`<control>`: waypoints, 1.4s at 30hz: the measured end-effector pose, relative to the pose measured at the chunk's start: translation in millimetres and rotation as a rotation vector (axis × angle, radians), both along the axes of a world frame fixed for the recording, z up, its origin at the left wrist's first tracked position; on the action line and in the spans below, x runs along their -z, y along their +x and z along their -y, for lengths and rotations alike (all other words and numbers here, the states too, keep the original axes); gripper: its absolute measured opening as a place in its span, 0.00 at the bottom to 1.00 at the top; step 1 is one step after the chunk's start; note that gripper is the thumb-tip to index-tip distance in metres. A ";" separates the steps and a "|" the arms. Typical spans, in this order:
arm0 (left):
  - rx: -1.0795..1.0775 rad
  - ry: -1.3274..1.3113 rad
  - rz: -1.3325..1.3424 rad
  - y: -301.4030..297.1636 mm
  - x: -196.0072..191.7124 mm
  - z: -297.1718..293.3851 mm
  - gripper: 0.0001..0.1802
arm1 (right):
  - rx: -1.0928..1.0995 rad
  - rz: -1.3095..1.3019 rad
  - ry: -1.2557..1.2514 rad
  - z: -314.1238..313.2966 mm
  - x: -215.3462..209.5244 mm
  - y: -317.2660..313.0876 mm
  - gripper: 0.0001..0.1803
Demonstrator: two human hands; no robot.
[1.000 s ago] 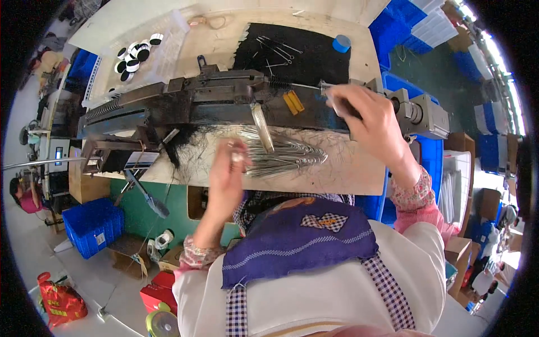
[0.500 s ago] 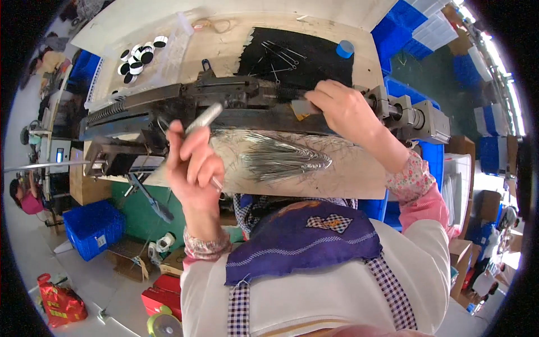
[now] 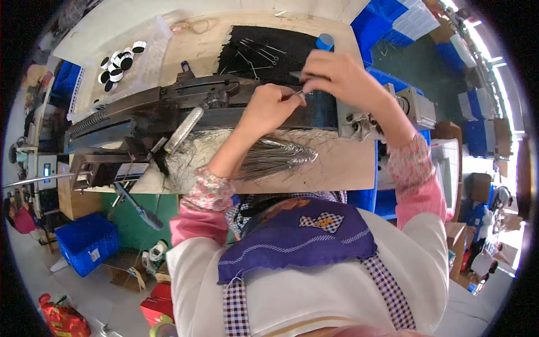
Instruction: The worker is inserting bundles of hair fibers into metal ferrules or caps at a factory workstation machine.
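Observation:
My left hand (image 3: 269, 109) and my right hand (image 3: 337, 76) meet above the right part of a long dark metal machine (image 3: 168, 109) on the workbench. Both pinch a thin metal wire piece (image 3: 297, 92) between their fingertips. Below the hands a bundle of thin bent metal wires (image 3: 275, 154) lies on the bench's front edge. A silver lever handle (image 3: 182, 130) slants down from the machine's middle.
A black mat (image 3: 264, 53) with several loose wires lies behind the machine, a blue cap (image 3: 324, 42) at its right corner. Black and white discs (image 3: 118, 62) sit at back left. Blue crates stand at the right (image 3: 393, 22) and on the floor at left (image 3: 87, 244).
My left hand let go of the silver lever, which dropped back, and moved right to meet my right hand. My right hand lifted slightly from the machine with the wire piece.

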State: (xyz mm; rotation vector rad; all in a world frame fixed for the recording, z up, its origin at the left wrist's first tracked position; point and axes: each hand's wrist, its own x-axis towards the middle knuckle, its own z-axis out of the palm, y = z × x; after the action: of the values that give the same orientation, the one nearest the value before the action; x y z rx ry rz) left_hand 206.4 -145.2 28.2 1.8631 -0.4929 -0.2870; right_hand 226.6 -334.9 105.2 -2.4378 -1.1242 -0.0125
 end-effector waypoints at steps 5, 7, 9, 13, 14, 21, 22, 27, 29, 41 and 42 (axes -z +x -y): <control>-0.240 0.687 0.883 -22.1 -36.3 -28.7 0.03 | -0.107 0.217 0.118 -16.7 25.3 -6.2 0.08; -0.291 0.714 1.006 -26.5 -49.3 -44.8 0.03 | -0.082 0.248 0.200 -28.1 27.7 -3.9 0.08; -0.320 0.721 1.031 -36.9 -52.8 -55.5 0.03 | -0.098 0.220 0.261 -35.3 31.0 1.4 0.09; -0.722 -0.049 0.575 -85.9 -1.5 -62.4 0.07 | -0.074 0.085 0.358 -49.8 37.3 9.2 0.11; -0.667 -0.348 0.230 -104.6 8.8 -49.6 0.09 | -0.068 0.087 0.384 -56.9 37.6 9.9 0.11; 0.086 -1.719 -1.072 -61.5 -46.2 -77.1 0.28 | 0.000 -0.018 0.280 -66.5 48.6 19.2 0.13; -0.007 -1.499 -0.986 -68.0 -55.9 -63.5 0.24 | 0.011 -0.044 0.273 -65.5 49.5 19.3 0.12; -0.503 -0.137 0.097 -77.1 41.0 -50.1 0.15 | -0.013 -0.017 0.278 -77.2 41.0 17.6 0.12; -0.453 -0.152 -0.079 -75.5 18.5 -51.1 0.15 | -0.035 0.132 0.261 -74.8 38.5 12.7 0.09; -1.023 -0.737 -0.394 -95.8 45.1 -200.5 0.16 | 0.568 0.158 -0.064 -34.5 139.8 -16.6 0.18; -1.000 -0.735 -0.403 -95.3 48.6 -201.1 0.16 | 0.591 0.161 -0.069 -31.2 139.4 -15.7 0.18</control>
State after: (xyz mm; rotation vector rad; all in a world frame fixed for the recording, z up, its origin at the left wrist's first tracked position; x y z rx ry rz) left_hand 111.0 55.9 -20.4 1.0911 0.5665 0.1879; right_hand 210.9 -303.7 -34.2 -2.7796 -0.4284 -0.3626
